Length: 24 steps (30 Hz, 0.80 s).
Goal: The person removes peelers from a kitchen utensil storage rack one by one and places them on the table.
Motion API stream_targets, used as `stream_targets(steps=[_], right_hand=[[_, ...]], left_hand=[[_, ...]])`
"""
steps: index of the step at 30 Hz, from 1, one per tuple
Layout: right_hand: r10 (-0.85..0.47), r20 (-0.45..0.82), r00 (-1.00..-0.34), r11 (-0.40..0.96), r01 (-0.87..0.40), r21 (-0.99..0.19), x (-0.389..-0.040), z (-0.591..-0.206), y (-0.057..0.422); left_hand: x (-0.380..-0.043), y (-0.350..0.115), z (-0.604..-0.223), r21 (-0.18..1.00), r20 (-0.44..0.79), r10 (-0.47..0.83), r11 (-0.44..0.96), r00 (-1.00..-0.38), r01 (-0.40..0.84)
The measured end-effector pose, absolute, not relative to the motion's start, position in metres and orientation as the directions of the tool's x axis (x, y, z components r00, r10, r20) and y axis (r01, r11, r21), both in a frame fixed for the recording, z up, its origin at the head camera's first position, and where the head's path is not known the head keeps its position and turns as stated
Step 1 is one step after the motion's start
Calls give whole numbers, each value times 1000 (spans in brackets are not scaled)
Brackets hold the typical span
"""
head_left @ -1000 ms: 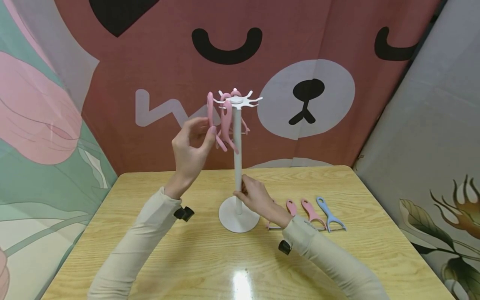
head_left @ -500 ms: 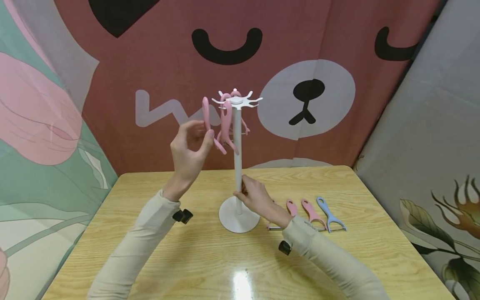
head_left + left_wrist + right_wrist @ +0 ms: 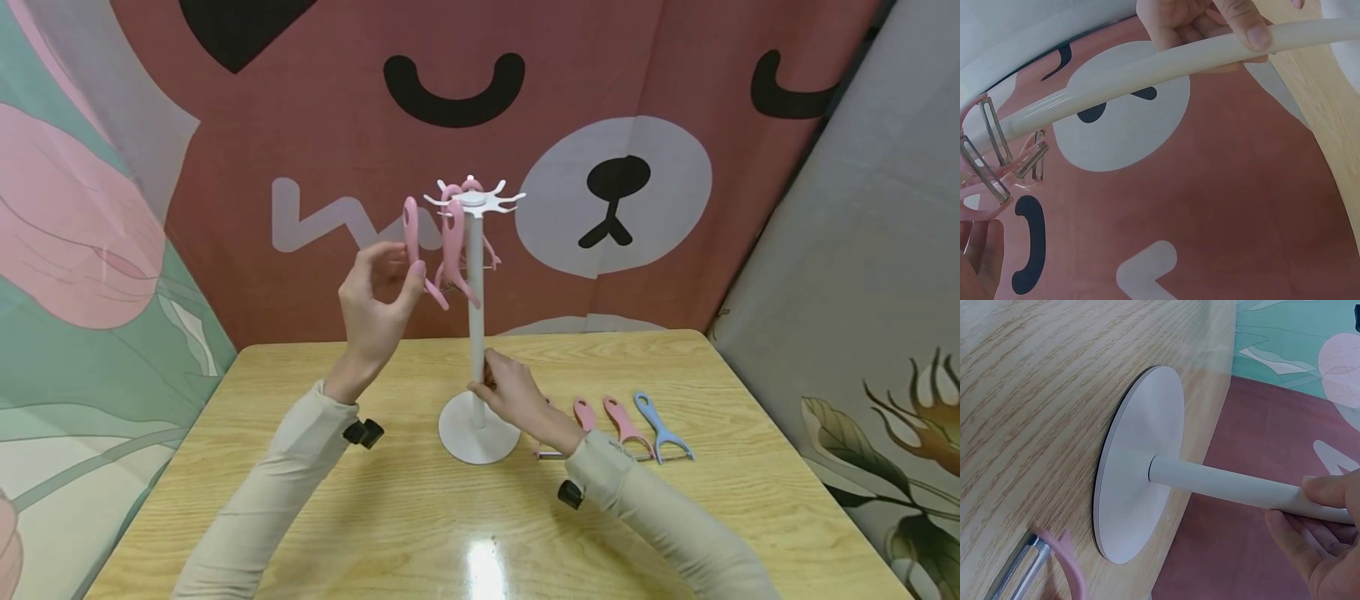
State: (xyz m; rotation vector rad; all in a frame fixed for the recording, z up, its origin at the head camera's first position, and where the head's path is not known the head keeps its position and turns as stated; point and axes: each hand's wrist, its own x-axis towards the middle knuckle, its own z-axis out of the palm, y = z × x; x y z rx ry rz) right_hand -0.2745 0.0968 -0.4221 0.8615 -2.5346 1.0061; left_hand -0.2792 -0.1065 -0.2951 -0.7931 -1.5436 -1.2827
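My left hand pinches a pink peeler by its handle, between thumb and fingers. The peeler's top loop sits just left of a hook tip on the white stand, apart from it in the head view. More pink peelers hang from neighbouring hooks. Low on the stand's pole, my right hand grips it above the round base. Metal blades of several peelers overlap in the left wrist view, so which one is held is hard to tell there.
Right of the base, a blue peeler and pink peelers lie in a row on the wooden table, partly hidden by my right forearm. A printed cloth hangs behind the table.
The pink peeler in my left hand has come off the hook tip, moving left and slightly down. My right hand keeps its grip on the pole.
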Motion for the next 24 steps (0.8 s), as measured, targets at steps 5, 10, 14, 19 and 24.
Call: stream_targets(steps=[5, 10, 14, 19, 24], right_hand=[[-426, 453, -783, 585, -621, -522, -275, -422, 97], [-427, 455, -781, 579, -623, -526, -276, -422, 97], [-427, 459, -779, 578, -626, -524, -275, -422, 97], [-423, 458, -782, 579, -622, -527, -276, -423, 97], [-422, 446, -789, 577, -613, -539, -276, -423, 97]], left_hand=[[-280, -107, -296, 361, 932, -89, 257, -350, 896], [-280, -108, -297, 375, 927, -89, 271, -365, 886], [-278, -109, -298, 385, 922, -82, 284, -378, 878], [-279, -111, -300, 389, 921, -85, 291, -381, 874], [-279, -113, -302, 402, 915, -101, 304, -390, 864]])
